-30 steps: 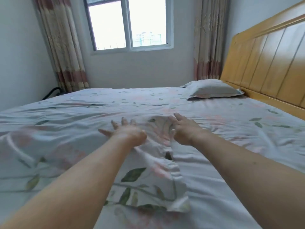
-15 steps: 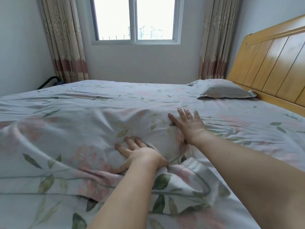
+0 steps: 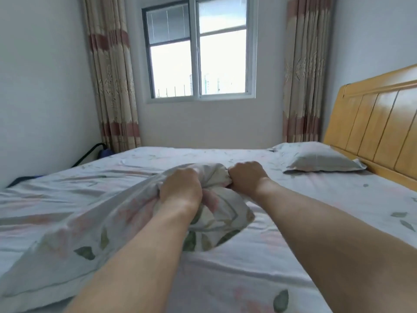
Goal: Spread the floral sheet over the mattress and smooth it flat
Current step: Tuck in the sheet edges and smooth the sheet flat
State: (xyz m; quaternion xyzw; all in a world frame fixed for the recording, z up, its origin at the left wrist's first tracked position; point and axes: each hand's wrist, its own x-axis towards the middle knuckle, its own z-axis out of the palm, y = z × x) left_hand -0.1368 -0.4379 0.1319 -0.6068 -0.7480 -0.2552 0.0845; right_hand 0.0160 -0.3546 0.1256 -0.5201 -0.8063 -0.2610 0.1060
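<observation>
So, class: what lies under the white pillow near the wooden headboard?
The white pillow rests on the pale floral sheet, beside the orange wooden headboard. The mattress below is fully covered, so it cannot be seen.

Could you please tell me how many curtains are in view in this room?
2. One curtain hangs left of the window; the other curtain hangs right of it, near the headboard. None seems hidden.
</observation>
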